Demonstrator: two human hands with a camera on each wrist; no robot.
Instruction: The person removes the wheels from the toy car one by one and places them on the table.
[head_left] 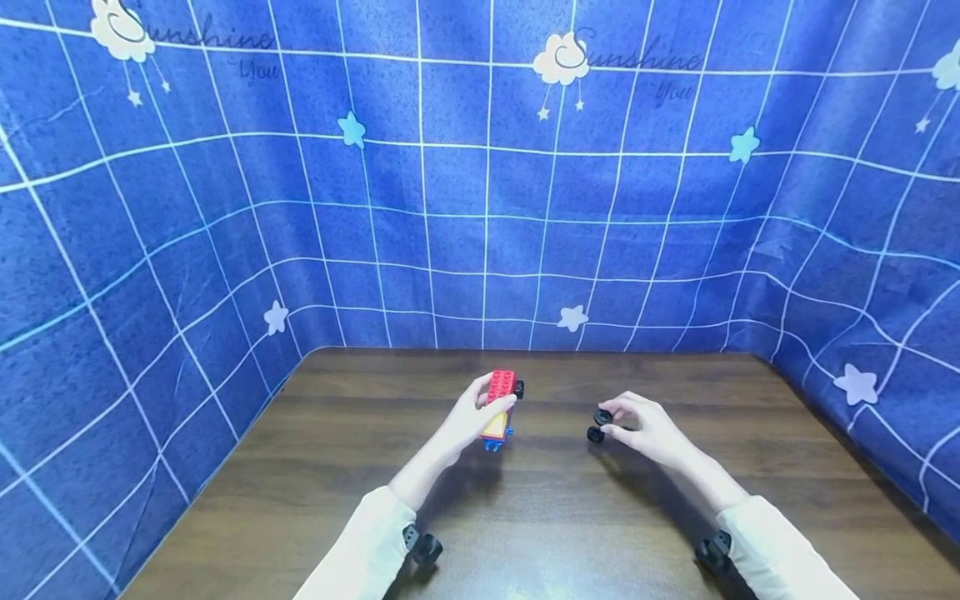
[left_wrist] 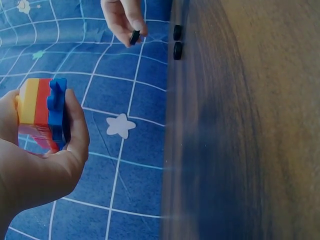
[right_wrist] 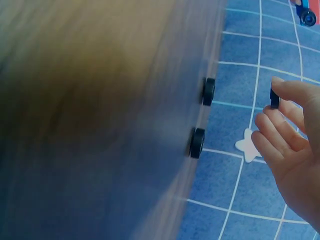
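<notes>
My left hand [head_left: 467, 422] grips a toy car built of blocks [head_left: 501, 385], held above the table. Red studs top it, with yellow below and blue pieces at the near end [left_wrist: 57, 112]. One black wheel [right_wrist: 308, 18] sits on the car's far part. To the right, my right hand [head_left: 647, 429] pinches a loose black wheel [right_wrist: 274, 98] between thumb and fingertips, raised off the table. Two more black wheels, one nearer [right_wrist: 197, 143] and one beyond it [right_wrist: 209, 91], stand on the tabletop close to that hand. The car's underside is mostly hidden by my left fingers.
The brown wood-grain table [head_left: 360, 517] reaches back to a blue gridded curtain [head_left: 457, 183] with stars and clouds, which also encloses the left and right sides. Small black devices are strapped at my left wrist [head_left: 425, 547] and right wrist [head_left: 714, 552].
</notes>
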